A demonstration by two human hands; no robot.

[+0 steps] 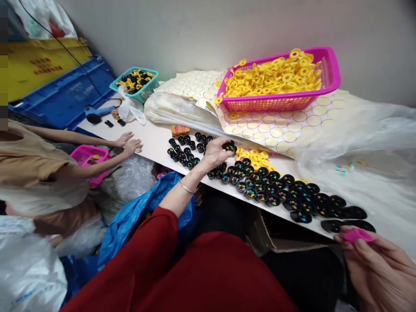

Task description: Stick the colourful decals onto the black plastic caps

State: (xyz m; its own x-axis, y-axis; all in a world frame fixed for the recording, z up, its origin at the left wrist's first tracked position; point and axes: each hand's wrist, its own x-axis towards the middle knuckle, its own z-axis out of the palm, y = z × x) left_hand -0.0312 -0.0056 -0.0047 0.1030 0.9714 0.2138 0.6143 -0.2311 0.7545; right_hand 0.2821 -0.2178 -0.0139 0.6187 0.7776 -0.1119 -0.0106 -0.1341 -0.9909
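My left hand [217, 152] reaches out over the white table [156, 143] and pinches a small black cap [230, 147] above rows of several black caps [276, 190] with coloured beads inside. A red sleeve covers that arm and a thin bracelet sits on the wrist. My right hand [377, 264] is low at the right corner, fingers closed on a small pink piece [357, 235]. A loose heap of yellow rings [255, 157] lies just right of the left hand.
A pink basket [328, 80] of yellow rings stands on circle-patterned sheets [279, 125] at the back. A teal basket [146, 89] sits at the far left end. Another person's hands [128, 143] rest on the table's left edge, near a second pink basket [85, 154]. Clear plastic [367, 147] covers the right.
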